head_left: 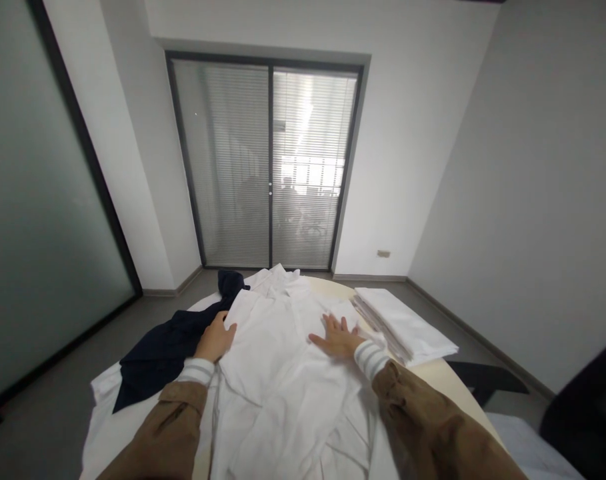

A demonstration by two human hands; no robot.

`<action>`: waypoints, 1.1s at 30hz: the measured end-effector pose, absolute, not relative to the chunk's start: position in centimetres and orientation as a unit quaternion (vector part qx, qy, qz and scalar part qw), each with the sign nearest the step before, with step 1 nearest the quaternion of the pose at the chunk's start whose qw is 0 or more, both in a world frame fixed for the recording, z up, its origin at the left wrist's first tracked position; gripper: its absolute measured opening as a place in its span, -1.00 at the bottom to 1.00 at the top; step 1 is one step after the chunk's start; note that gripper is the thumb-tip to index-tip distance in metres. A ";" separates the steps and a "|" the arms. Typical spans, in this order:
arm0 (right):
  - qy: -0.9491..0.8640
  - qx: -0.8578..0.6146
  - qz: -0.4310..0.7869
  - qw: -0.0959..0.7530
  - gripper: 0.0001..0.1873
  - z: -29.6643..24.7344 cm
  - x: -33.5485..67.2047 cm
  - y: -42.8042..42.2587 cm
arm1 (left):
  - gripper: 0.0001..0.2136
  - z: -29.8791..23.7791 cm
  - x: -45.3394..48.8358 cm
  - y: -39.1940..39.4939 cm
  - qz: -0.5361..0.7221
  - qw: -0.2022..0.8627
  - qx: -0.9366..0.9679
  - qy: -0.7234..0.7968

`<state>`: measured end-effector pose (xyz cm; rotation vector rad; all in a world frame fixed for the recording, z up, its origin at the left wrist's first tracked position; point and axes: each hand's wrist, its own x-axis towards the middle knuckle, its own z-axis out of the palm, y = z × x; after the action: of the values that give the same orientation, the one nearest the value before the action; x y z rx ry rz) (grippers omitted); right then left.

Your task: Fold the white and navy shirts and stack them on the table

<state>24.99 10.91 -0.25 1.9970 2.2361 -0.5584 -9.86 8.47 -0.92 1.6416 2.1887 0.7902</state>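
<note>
Nearest you, your brown sleeves reach forward over the desk, with striped white cuffs showing at both wrists. Between your forearms lies the white shirt, spread lengthwise across the desk, its lower part loosely wrinkled and its upper part smoother. Your left hand is at the shirt's left edge, thumb pointing inward; its other fingers are partly hidden, so you cannot tell whether they pinch any cloth. Your right hand rests palm down on the shirt's right side, fingers and thumb spread apart, clamped on nothing. Left of the shirt, a navy garment lies bunched over white fabric that hangs past the rim. To the right, beyond your right hand, a folded white stack sits near the desk's edge. Farther off stand a dark-framed glass door with blinds and, low on the wall beside it, a small outlet.
</note>
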 end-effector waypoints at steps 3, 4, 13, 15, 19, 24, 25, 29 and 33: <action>0.775 0.596 -0.210 0.023 0.05 -0.9 27.0 9.4 | -0.46 1.1 -8.5 7.4 0.267 0.088 0.596 0.752; 0.785 0.583 -0.208 0.011 0.02 -0.9 27.5 9.0 | -0.48 2.0 -7.7 6.8 0.267 0.069 0.617 0.737; 0.849 0.493 -0.171 -0.085 -0.20 2.4 30.8 4.2 | -0.31 4.0 1.0 0.4 0.012 0.285 0.807 0.517; 0.855 0.468 -0.207 -0.082 -0.29 3.2 31.6 3.0 | -0.28 3.0 1.7 0.0 -0.012 0.244 0.817 0.522; 0.848 0.450 -0.258 -0.107 -0.59 3.8 33.5 1.1 | -0.35 1.7 1.8 0.3 -0.006 0.217 0.829 0.515; 0.842 0.425 -0.313 -0.111 -0.60 3.8 35.7 -0.7 | -0.40 1.6 1.3 0.8 0.002 0.230 0.828 0.511; 0.836 0.428 -0.332 -0.083 -0.56 3.8 36.2 -0.9 | -0.40 1.6 1.3 0.8 0.001 0.233 0.827 0.511; 0.804 0.503 -0.314 0.045 -0.51 3.9 38.6 -1.3 | -0.40 1.6 1.1 0.9 -0.001 0.242 0.824 0.512; 0.756 0.592 -0.225 0.165 -0.79 3.6 40.9 -1.1 | -0.42 1.5 0.9 0.9 0.006 0.255 0.821 0.510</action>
<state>40.95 -1.11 3.55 1.6877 2.1536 -0.6400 0.86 0.95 1.54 2.2310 1.3855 0.0167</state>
